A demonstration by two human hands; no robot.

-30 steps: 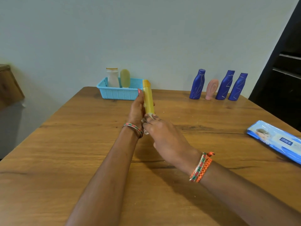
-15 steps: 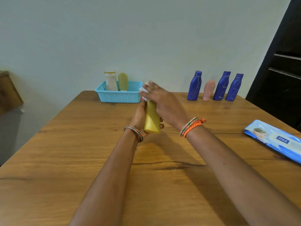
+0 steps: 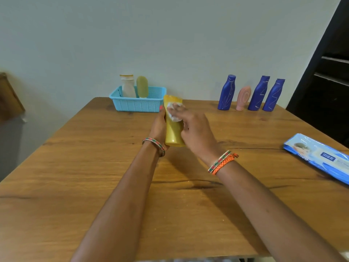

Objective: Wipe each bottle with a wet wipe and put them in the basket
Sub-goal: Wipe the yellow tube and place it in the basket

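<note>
My left hand (image 3: 159,127) grips a yellow bottle (image 3: 172,133) from its left side and holds it upright above the middle of the wooden table (image 3: 75,186). Against the bottle's upper front my right hand (image 3: 196,132) presses a white wet wipe (image 3: 173,115), pinched under its fingertips. A light blue basket (image 3: 139,105) at the table's far edge holds a white bottle (image 3: 128,86) and a pale green bottle (image 3: 142,86). Three dark blue bottles (image 3: 226,93) (image 3: 258,94) (image 3: 273,95) and a pink bottle (image 3: 243,98) stand at the far right.
A blue pack of wet wipes (image 3: 321,157) lies near the table's right edge. A dark cabinet (image 3: 328,63) stands beyond the table on the right. The wall runs right behind the basket and bottles.
One second ago my right hand held the wipe at the bottle's lower end, then it rose to the top. Now it sits slightly lower on the upper front. The bottle has turned in my left hand.
</note>
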